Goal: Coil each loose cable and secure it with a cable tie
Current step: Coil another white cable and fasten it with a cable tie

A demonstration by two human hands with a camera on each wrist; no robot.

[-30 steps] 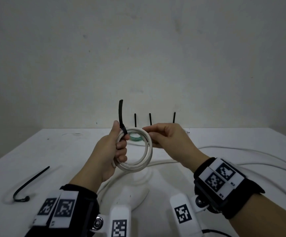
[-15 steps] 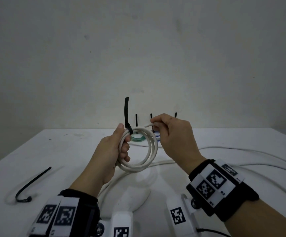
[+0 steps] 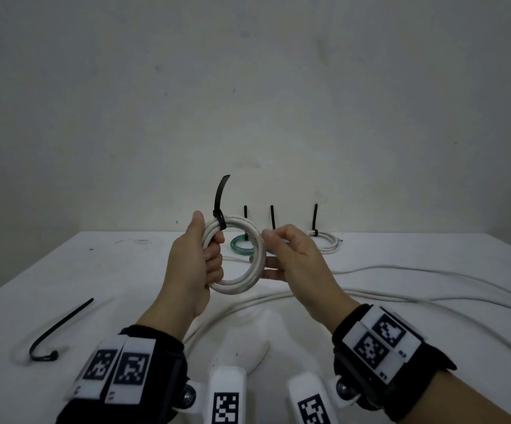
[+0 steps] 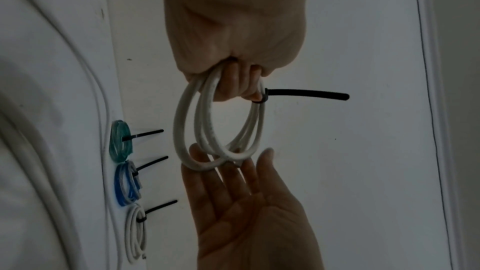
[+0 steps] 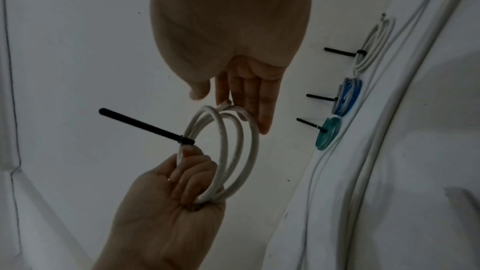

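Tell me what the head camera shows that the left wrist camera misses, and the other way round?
Only the head view shows the spare black tie lying loose on the table and both wrist bands. Only the left wrist view shows the blue coil, tied, between the green coil and the small white coil. Both show the left hand gripping the tied white coil while the right hand touches it with straight fingers.

White coil (image 3: 242,267) bound with black tie (image 3: 220,203); far coils teal (image 3: 242,244), blue (image 4: 127,184), white (image 3: 327,244); black-and-white checked wristband tags (image 3: 379,339); white worktop (image 3: 95,270).
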